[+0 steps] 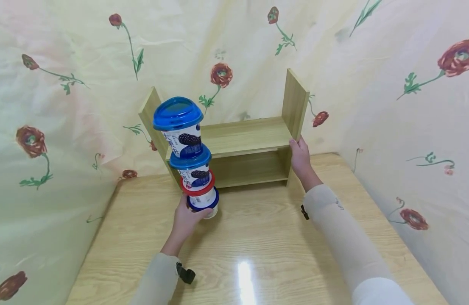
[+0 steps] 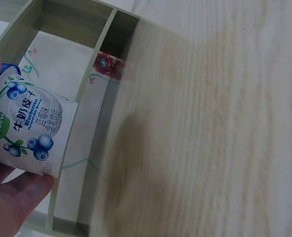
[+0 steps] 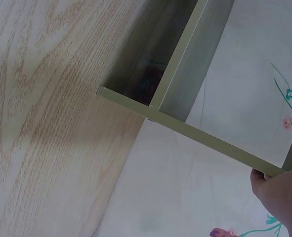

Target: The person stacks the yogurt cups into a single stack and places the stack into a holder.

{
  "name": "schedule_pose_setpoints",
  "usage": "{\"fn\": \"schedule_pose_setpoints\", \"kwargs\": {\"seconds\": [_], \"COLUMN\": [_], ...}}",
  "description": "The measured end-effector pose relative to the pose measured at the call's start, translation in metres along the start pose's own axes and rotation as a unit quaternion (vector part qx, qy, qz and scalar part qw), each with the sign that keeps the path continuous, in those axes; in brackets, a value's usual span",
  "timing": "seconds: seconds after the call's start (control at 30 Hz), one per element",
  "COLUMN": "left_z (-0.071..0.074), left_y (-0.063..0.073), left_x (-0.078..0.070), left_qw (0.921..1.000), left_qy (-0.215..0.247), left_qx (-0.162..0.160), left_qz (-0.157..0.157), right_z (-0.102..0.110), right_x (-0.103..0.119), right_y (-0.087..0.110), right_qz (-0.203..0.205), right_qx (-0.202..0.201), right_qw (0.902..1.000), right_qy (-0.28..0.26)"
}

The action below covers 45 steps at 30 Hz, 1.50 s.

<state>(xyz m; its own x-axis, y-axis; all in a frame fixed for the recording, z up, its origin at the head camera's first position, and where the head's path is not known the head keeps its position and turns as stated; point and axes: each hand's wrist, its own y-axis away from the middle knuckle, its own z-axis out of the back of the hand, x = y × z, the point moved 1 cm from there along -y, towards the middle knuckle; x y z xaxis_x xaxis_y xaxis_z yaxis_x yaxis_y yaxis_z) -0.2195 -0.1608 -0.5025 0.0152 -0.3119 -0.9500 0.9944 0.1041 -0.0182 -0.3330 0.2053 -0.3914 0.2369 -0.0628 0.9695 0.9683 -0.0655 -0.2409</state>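
My left hand (image 1: 186,218) grips the lowest cup (image 1: 213,213) of a stack of lidded cups, thumb on one side and fingers on the other. That cup has a dark blue lid; in the left wrist view a white cup (image 2: 27,123) printed with blueberries sits between my thumb and fingers. Above it come a cup with a red lid (image 1: 185,189) and two with bright blue lids, the topmost cup (image 1: 177,142) showing a blackberry print. At the right, my right hand (image 1: 302,160) holds the front edge of the wooden shelf's side panel (image 1: 295,101).
The small two-level shelf (image 1: 246,135) stands at the back of the wood-grain table (image 1: 265,237), partly behind the cup stack. Flower-printed cloth (image 1: 249,51) hangs behind and along both sides. Black straps circle both sleeves.
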Motion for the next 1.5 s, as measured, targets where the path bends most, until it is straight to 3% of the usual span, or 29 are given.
{"fn": "schedule_pose_setpoints", "kwargs": {"seconds": [0.4, 0.7, 1.33, 1.5], "left_z": [-0.015, -0.017, -0.026, -0.028], "left_y": [-0.008, -0.01, -0.026, -0.032], "left_x": [-0.019, -0.045, -0.096, -0.112], "left_qw": [0.9995, 0.9976, 0.9978, 0.9963], "left_qy": [0.007, 0.01, -0.011, -0.02], "left_qx": [0.013, 0.016, 0.05, 0.053], "left_qz": [-0.029, -0.067, -0.042, -0.065], "right_z": [-0.002, -0.003, -0.002, -0.003], "right_x": [0.0, 0.0, -0.001, 0.0], "right_y": [0.001, -0.003, 0.002, 0.002], "right_qz": [-0.01, -0.004, -0.016, -0.013], "right_qx": [-0.009, -0.015, -0.022, -0.026], "right_qw": [0.9999, 0.9997, 0.9996, 0.9995], "right_qy": [-0.008, -0.016, 0.006, 0.006]}}
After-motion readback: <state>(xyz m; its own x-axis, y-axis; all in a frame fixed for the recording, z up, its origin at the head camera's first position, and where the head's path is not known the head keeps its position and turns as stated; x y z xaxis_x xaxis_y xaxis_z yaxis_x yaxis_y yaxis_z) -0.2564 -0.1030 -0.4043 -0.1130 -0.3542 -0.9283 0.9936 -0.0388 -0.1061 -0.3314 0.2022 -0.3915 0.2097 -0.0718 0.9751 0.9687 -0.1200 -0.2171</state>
